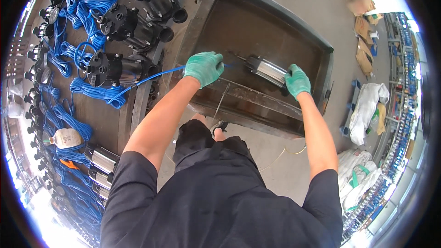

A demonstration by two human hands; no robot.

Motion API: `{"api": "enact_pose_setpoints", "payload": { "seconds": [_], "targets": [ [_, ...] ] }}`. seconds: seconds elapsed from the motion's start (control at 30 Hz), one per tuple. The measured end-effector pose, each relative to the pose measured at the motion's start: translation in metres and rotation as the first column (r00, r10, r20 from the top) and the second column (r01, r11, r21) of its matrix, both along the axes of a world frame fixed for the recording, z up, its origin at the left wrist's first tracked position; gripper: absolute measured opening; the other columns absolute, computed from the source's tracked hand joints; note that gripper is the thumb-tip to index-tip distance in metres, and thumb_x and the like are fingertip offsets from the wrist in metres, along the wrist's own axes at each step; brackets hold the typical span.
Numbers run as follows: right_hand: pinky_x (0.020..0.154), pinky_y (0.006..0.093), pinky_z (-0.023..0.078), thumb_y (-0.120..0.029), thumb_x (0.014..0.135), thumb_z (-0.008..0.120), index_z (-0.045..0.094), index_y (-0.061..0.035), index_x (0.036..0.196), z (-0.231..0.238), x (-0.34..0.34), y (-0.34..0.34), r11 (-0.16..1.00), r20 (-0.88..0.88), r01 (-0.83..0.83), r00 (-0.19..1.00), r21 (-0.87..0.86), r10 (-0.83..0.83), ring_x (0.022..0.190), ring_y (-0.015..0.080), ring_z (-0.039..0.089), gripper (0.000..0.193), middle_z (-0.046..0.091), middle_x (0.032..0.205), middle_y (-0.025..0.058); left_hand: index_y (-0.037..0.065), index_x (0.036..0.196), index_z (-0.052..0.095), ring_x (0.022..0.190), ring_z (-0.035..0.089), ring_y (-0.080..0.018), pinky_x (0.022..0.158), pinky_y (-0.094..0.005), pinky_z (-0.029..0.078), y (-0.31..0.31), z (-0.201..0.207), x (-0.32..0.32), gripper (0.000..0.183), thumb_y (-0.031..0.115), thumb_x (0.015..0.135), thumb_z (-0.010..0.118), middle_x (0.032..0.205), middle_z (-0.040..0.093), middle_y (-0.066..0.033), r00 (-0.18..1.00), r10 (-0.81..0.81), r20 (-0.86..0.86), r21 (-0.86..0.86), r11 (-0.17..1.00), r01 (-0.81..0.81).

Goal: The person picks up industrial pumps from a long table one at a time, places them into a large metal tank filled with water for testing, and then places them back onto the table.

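Note:
My left hand (204, 68), in a green glove, is closed around a blue cable (161, 74) above the left side of a dark metal tank (183, 57). The cable runs left from my fist toward the bench. Inside the tank, a silver cylindrical pump motor (271, 71) with a black end lies tilted, its black end pointing to the upper left. Also gloved in green, my right hand (297, 81) grips the motor's right end; part of the fingers is hidden. The tank seems to hold brownish liquid.
On the left bench (117, 117) stand several black pumps (121, 25) with coils of blue cable (96, 93). A whitish jug (68, 138) and silver motors (102, 158) sit nearer. A metal bar (257, 96) crosses the tank's near side. White sacks (367, 110) lie at right.

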State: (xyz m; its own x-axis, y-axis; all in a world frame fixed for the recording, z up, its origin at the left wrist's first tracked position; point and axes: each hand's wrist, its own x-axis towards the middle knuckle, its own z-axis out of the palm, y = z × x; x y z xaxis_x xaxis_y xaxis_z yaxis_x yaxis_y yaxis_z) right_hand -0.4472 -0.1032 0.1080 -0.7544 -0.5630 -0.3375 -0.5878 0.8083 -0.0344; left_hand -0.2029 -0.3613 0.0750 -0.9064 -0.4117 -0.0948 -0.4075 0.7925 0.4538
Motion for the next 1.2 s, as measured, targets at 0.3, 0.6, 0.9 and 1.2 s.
{"api": "enact_pose_setpoints", "payload": {
  "seconds": [0.3,0.6,0.9,1.2],
  "targets": [
    [0.091,0.0522,0.055,-0.025,0.09,0.065,0.051,-0.0119,0.136,-0.062,-0.002,-0.016,1.0,-0.031,0.017,0.999,-0.015,-0.017,0.108,0.0455,0.066,0.049,0.05,0.147,0.0228,0.016,0.103,0.074,0.099,0.069,-0.0372,0.088,-0.0469,0.055,0.002,0.012,-0.024,0.032,0.04,0.095,0.055,0.102,0.074,-0.0144,0.908,0.243,0.34,0.1,0.951,-0.292],
    [0.088,0.0543,0.055,-0.023,0.091,0.064,0.052,-0.0095,0.133,-0.08,0.0,-0.017,0.997,0.008,0.017,1.0,-0.079,-0.016,0.103,0.0458,0.067,0.046,0.049,0.145,0.0235,0.017,0.106,0.075,0.101,0.069,-0.0375,0.089,-0.0463,0.055,0.007,0.021,-0.034,0.033,0.041,0.095,0.056,0.105,0.074,-0.0151,0.854,0.24,0.462,0.042,0.956,-0.292],
    [0.088,0.0508,0.053,-0.019,0.094,0.059,0.058,-0.0071,0.12,-0.036,-0.016,0.105,0.91,-0.113,0.052,0.988,-0.412,-0.108,0.102,0.0433,0.065,0.029,0.061,0.122,0.0192,0.017,0.105,0.076,0.101,0.069,-0.0379,0.089,-0.0465,0.055,0.012,0.017,-0.04,0.032,0.04,0.094,0.057,0.105,0.074,-0.0151,0.837,0.246,0.489,-0.032,0.964,-0.265],
    [0.081,0.0463,0.052,-0.024,0.101,0.06,0.064,-0.0046,0.111,-0.062,-0.037,0.204,0.798,0.021,0.361,0.915,-0.482,-0.402,0.091,0.0403,0.067,0.022,0.071,0.1,0.0203,0.016,0.103,0.074,0.101,0.069,-0.0402,0.09,-0.0484,0.055,0.015,0.013,-0.038,0.031,0.039,0.096,0.053,0.101,0.074,-0.0177,0.842,0.295,0.451,-0.136,0.956,-0.261]
  ]
}}
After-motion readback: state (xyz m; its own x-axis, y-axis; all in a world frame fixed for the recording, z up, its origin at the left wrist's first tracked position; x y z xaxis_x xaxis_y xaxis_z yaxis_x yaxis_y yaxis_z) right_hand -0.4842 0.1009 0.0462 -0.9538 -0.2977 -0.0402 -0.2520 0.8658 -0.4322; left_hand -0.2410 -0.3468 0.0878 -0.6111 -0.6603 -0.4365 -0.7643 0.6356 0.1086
